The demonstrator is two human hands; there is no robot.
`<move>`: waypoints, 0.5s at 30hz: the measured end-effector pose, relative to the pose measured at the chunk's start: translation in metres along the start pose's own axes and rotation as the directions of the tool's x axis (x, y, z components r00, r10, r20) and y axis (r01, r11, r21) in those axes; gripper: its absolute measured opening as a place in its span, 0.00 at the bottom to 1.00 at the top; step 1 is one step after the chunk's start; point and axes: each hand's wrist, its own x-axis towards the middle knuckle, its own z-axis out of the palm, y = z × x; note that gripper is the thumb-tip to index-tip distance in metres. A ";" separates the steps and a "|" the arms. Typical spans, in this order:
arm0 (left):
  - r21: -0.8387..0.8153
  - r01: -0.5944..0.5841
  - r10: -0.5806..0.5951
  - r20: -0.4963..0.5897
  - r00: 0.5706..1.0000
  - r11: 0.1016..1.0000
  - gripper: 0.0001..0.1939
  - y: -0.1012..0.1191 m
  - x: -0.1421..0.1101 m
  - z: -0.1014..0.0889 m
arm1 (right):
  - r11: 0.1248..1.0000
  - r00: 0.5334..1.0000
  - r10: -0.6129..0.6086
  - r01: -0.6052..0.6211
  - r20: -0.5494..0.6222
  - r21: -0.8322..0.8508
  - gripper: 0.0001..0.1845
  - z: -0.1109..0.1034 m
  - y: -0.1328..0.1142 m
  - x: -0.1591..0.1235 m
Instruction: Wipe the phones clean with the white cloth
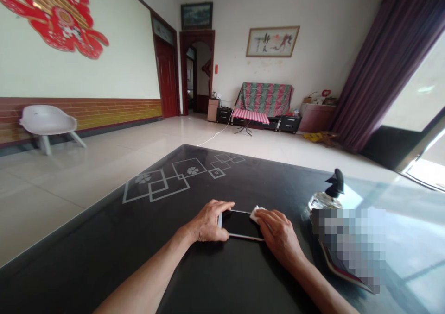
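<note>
A smartphone [239, 224] with a dark screen and pale edges lies lengthwise across the dark glossy table [208, 272]. Its left end is gripped by my left hand [210, 222], with the thumb on the near edge and the fingers along the far edge. At the other end, my right hand [276, 230] presses a crumpled white tissue [255, 213] onto the phone's right part. My right fingers cover much of the tissue and that end of the phone.
To the right stands a clear pump bottle [327, 198] with a black head. A flat item, partly blurred out [347, 244], lies in front of it. Beyond the table are a white chair [48, 122], a cloth-covered piece of furniture [266, 98] and a purple curtain [378, 68].
</note>
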 end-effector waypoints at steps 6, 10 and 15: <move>-0.011 0.007 -0.007 -0.002 1.000 1.000 0.43 0.001 0.000 -0.001 | 0.994 0.994 -0.104 0.103 0.032 0.037 0.11 -0.010 -0.014 -0.004; -0.004 0.002 -0.002 -0.009 1.000 1.000 0.43 -0.002 0.000 0.001 | 0.970 0.968 -0.221 0.207 0.115 0.126 0.10 -0.017 -0.029 -0.008; 0.005 -0.004 0.004 -0.008 1.000 1.000 0.43 -0.003 0.000 0.002 | 0.972 0.965 -0.222 0.208 0.137 0.111 0.12 -0.013 -0.032 -0.007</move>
